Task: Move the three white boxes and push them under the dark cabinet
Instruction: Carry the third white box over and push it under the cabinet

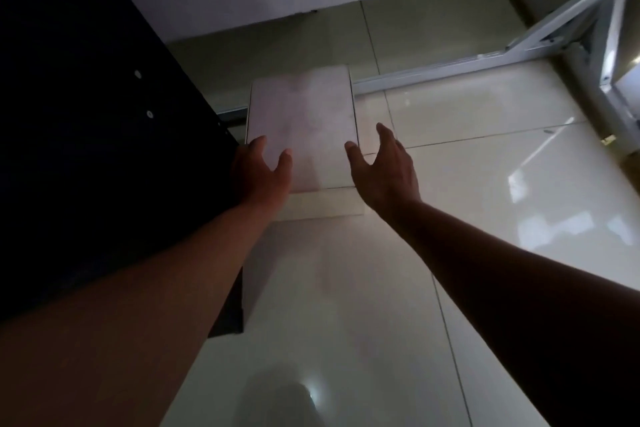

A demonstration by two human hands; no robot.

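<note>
We reach for the top white box (301, 121), which sits on a lower white box (322, 208) on the tiled floor (485, 166), between our hands and just beside the dark cabinet (86, 149). Left hand (258, 173) and right hand (384, 173) are spread open, holding nothing. The grasp step is beginning; next both palms must close on the sides.
</note>
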